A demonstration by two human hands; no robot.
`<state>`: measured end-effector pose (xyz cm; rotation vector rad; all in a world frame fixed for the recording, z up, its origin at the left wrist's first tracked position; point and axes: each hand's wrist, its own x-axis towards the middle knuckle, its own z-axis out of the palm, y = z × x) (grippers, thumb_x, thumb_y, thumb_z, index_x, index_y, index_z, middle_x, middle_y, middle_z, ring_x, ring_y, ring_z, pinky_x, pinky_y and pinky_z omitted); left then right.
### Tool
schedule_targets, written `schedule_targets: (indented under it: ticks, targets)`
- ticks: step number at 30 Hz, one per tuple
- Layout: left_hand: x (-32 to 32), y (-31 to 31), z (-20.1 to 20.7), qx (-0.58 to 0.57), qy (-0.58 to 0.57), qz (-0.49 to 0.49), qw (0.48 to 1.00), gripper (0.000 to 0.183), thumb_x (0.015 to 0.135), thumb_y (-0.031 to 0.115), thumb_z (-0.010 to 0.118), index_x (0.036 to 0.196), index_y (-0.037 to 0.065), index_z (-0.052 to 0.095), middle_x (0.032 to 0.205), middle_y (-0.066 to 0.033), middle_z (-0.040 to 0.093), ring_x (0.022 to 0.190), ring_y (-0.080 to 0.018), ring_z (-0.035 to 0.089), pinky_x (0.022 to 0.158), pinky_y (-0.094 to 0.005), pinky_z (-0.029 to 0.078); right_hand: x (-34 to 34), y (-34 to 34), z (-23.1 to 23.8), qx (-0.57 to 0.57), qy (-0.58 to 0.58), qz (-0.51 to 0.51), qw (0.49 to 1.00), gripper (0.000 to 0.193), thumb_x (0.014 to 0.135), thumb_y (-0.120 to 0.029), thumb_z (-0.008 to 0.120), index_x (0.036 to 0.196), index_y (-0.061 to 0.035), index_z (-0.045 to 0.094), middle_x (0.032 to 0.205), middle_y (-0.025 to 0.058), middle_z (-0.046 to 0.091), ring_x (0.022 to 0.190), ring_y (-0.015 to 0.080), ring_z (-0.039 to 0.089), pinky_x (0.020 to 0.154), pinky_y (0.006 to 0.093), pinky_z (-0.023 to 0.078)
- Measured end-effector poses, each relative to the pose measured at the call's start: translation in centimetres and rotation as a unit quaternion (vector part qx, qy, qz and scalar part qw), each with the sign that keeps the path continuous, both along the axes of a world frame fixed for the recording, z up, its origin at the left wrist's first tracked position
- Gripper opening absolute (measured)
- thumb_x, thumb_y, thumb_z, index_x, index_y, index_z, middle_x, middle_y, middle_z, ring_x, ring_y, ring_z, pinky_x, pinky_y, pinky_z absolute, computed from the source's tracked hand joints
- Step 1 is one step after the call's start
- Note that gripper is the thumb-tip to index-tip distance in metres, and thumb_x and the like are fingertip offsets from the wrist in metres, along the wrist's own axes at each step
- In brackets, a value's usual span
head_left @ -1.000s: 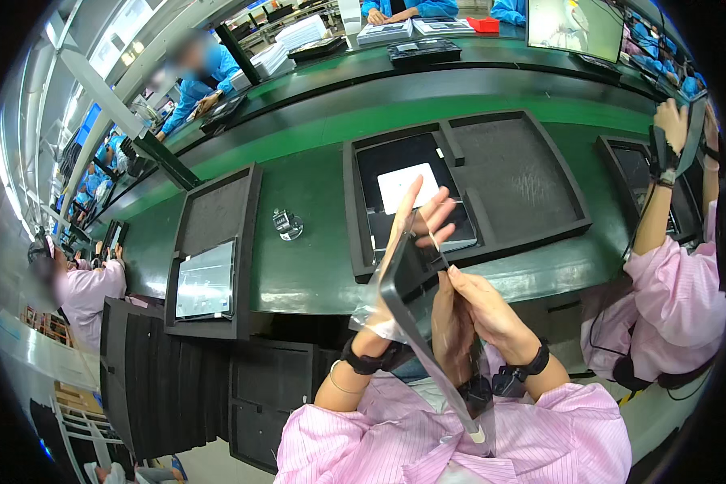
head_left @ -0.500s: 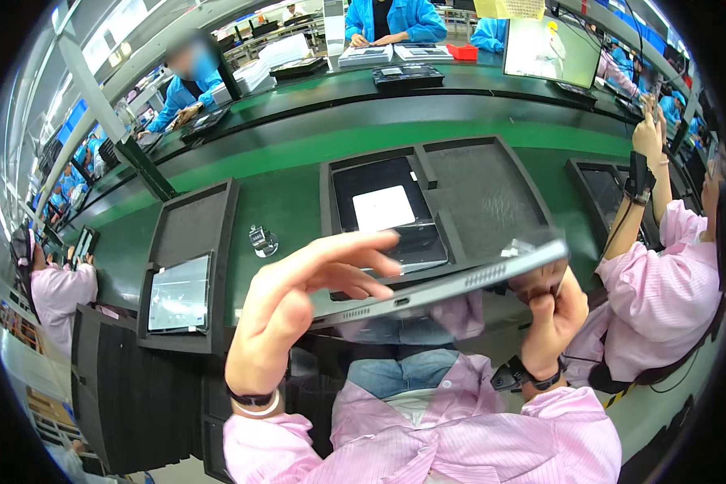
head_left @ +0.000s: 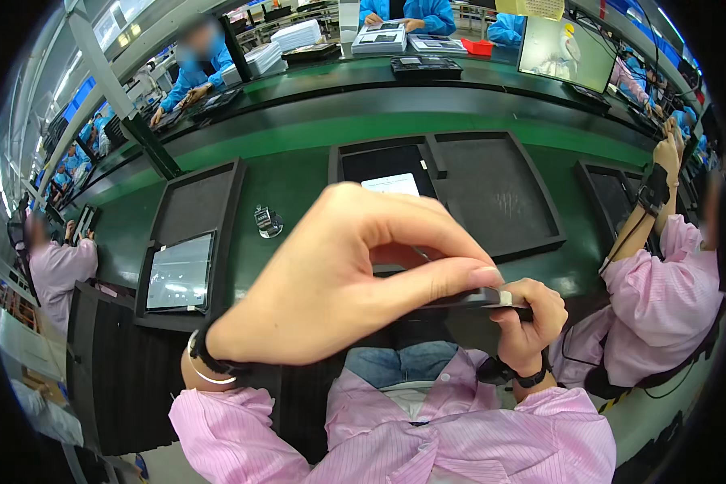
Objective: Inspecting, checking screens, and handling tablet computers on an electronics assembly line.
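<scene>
Nearest, large in the middle of the frame, the person's left hand (head_left: pixel 339 270) arches over a dark flat device (head_left: pixel 469 299), its grip drawn in so that thumb and forefinger come together at the device's right end, with a gap between them farther back; whether those tips clamp the edge or only rest against it, I cannot tell. The device lies right of centre, seen almost edge-on and partly hidden by this hand. Just beside, the right hand (head_left: pixel 536 317) has its grip closed on that same end, fingers curled and thumb below, next to a small pale tab (head_left: pixel 506 298). At lower left stands a stack of black trays (head_left: pixel 125 371). Beyond, on the green counter (head_left: pixel 298 173), a foam tray (head_left: pixel 195 206) at left holds a glossy panel (head_left: pixel 180 272); a small black gadget (head_left: pixel 266 220) sits between it and a two-part foam tray (head_left: pixel 500 189), whose left compartment has a white card (head_left: pixel 391 185). At the right edge, a co-worker in pink (head_left: pixel 657 278) raises both hands. Farthest, along the top, are a red box (head_left: pixel 477 47), a monitor (head_left: pixel 569 52) and people in blue.
</scene>
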<state>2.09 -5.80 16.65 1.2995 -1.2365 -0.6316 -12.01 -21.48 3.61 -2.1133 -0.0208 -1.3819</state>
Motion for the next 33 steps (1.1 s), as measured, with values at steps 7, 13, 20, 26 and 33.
schedule_targets:
  ticks: [7, 13, 20, 26, 33]
  targets:
    - [0.7, -0.6, -0.1, -0.001, -0.274, 0.055, 0.96, 0.003, 0.08, -0.001, 0.063, 0.081, -0.004, 0.063, 0.076, -0.0075, 0.061, 0.066, -0.0131, 0.059, 0.058, -0.0217, 0.047, 0.4, -0.1, -0.3, -0.004, 0.024, -0.029, 0.999, 0.029, 0.067, -0.024, 0.077, 0.069, -0.0023, 0.057, 0.057, 0.0055, 0.056, 0.046, 0.0188, 0.052, 0.047, 0.0255, 0.038]
    - [-0.2, -1.3, -0.6, -0.073, -0.293, 0.087, 0.949, 0.004, 0.084, 0.0, 0.059, 0.082, -0.004, 0.06, 0.079, -0.0081, 0.062, 0.067, -0.0123, 0.06, 0.061, -0.0228, 0.049, 0.3, -0.2, -1.0, 0.056, 0.029, -0.023, 0.998, 0.03, 0.071, -0.026, 0.076, 0.071, -0.0013, 0.058, 0.057, 0.0041, 0.057, 0.047, 0.0164, 0.052, 0.047, 0.0245, 0.037]
    - [1.1, 1.5, 0.8, 0.071, -0.195, -0.025, 0.978, 0.025, 0.081, 0.007, 0.066, 0.102, -0.004, 0.061, 0.089, -0.0131, 0.068, 0.08, -0.0202, 0.068, 0.07, -0.0262, 0.054, -0.2, -1.0, -3.8, 0.146, -0.068, -0.059, 0.985, 0.045, 0.078, -0.044, 0.068, 0.073, -0.0002, 0.059, 0.056, 0.002, 0.054, 0.05, 0.0108, 0.051, 0.049, 0.0227, 0.037]
    - [1.7, 3.1, -0.2, 0.083, -0.241, -0.037, 0.966, 0.031, 0.068, 0.009, 0.078, 0.096, 0.001, 0.069, 0.088, -0.0108, 0.069, 0.072, -0.0187, 0.067, 0.065, -0.0252, 0.054, -0.4, -2.5, -6.0, 0.261, -0.196, 0.068, 0.943, 0.041, 0.093, -0.037, 0.049, 0.077, -0.0004, 0.043, 0.062, 0.0091, 0.052, 0.047, 0.0147, 0.049, 0.045, 0.0227, 0.039]
    - [1.0, 3.3, -0.6, 0.004, -0.268, -0.048, 0.962, 0.031, 0.062, 0.006, 0.081, 0.089, -0.005, 0.069, 0.081, -0.0125, 0.069, 0.069, -0.0191, 0.067, 0.06, -0.0242, 0.053, 0.0, -2.4, -6.3, 0.22, -0.201, 0.033, 0.954, 0.028, 0.093, -0.025, 0.049, 0.081, -0.0003, 0.04, 0.055, 0.0118, 0.048, 0.042, 0.0169, 0.047, 0.04, 0.0234, 0.039]
